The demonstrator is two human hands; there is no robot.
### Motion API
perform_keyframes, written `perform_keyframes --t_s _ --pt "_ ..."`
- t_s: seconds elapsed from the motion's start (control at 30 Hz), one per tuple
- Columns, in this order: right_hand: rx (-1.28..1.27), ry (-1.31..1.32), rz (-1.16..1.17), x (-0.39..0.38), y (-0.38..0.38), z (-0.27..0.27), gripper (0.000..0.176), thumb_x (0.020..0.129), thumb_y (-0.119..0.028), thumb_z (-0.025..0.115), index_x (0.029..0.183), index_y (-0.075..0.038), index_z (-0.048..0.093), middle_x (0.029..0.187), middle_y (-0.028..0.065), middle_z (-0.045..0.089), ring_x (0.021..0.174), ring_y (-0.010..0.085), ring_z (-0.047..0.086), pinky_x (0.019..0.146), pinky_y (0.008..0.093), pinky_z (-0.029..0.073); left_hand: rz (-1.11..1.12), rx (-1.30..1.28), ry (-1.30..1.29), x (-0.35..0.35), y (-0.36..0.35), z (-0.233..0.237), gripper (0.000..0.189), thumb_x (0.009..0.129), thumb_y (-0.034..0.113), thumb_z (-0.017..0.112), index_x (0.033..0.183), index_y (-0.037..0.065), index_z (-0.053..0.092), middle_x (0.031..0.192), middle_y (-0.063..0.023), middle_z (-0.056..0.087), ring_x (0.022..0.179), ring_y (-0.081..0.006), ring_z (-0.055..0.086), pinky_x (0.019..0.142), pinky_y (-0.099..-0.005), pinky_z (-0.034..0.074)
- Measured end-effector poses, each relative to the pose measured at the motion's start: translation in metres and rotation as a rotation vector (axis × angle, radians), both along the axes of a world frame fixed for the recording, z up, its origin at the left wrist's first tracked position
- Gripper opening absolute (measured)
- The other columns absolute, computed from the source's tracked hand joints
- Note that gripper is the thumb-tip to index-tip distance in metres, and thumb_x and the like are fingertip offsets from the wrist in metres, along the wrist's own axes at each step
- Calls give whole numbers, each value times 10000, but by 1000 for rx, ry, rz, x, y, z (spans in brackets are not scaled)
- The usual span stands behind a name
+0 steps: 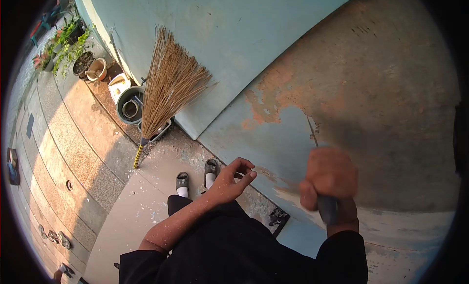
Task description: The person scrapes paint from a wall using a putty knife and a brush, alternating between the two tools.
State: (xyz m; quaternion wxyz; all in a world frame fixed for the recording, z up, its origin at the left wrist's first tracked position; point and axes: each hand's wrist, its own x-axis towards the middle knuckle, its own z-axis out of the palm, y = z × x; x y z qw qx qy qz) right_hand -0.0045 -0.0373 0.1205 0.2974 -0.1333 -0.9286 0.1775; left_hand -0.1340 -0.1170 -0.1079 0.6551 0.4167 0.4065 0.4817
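My right hand point(332, 174) is wrapped round the dark handle point(328, 209) of a scraper, whose thin blade point(313, 130) points up at the wall. The blade's tip lies by the ragged edge of peeling light blue paint point(288, 119); the hand is slightly blurred. Beyond that edge shows bare grey-brown wall point(381, 103) with orange patches. My left hand point(236, 177) hovers in front of my body, loosely curled with a gap between thumb and fingers, and nothing shows in it. Pale flecks dot that forearm.
A stick broom point(168, 86) leans bristles-up against the blue wall corner. Beside it stand a dark bucket point(128, 108), plant pots point(96, 69) and leafy plants point(68, 39). Paint chips point(183, 156) litter the floor around my sandalled feet point(182, 184). Stones point(63, 240) lie on the paving at lower left.
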Motion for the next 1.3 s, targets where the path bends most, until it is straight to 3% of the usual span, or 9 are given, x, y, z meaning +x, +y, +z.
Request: perform_keyframes --t_s 0.27,0.4,0.53,0.6,0.73,0.87,1.03,1.17,1.3 --pt "-159 67 73 3 -3 15 251 662 51 720 669 -71 502 547 31 459 426 203 466 413 299 362 -62 27 28 10 2 4 271 954 208 636 1135 20 563 1012 -53 618 960 -129 599 861 -298 494" --pt "46 6 7 1 11 -1 243 688 31 727 676 -86 514 553 28 464 437 193 487 417 295 375 -84 41 -4 13 -3 5 278 952 215 640 1134 20 563 1018 -58 619 955 -128 599 859 -298 494" --pt "-154 13 115 3 7 10 245 692 33 726 666 -86 513 550 37 449 438 190 495 416 303 375 -80 30 37 12 3 7 276 944 199 645 1137 19 562 1003 -57 623 947 -131 604 861 -299 496" --pt "3 -42 -161 4 37 -21 246 708 29 717 662 -98 511 555 21 455 445 181 486 430 285 390 -71 40 21 13 -2 3 274 942 192 646 1138 19 562 996 -56 624 944 -132 606 863 -299 497" --pt "-127 -21 148 -7 4 7 257 704 18 741 654 -95 516 555 30 475 444 189 502 419 297 376 -34 56 51 11 -2 2 339 949 279 652 1115 -6 572 951 -99 647 891 -172 635 826 -320 509" --pt "50 -56 81 -5 28 -3 236 692 6 746 665 -100 537 562 5 473 430 172 476 426 271 391 -29 41 32 8 -1 1 305 948 245 650 1119 6 567 985 -78 634 918 -152 621 834 -306 499" --pt "-163 65 133 -2 7 22 201 688 23 716 672 -70 538 545 37 488 420 176 481 410 285 380 -58 23 55 9 4 5 274 951 217 645 1121 18 565 1021 -55 622 947 -136 608 849 -298 488" --pt "9 -5 32 -3 27 -3 245 715 30 703 649 -89 499 544 24 471 424 170 472 440 260 415 -35 54 28 9 6 4 287 947 231 650 1122 17 571 1005 -57 623 964 -138 604 870 -303 490" --pt "-120 47 100 -2 7 22 230 734 17 703 668 -80 505 546 27 483 425 176 465 422 284 363 -71 33 34 9 6 8 292 944 237 653 1116 14 575 985 -58 626 976 -137 600 875 -306 491"
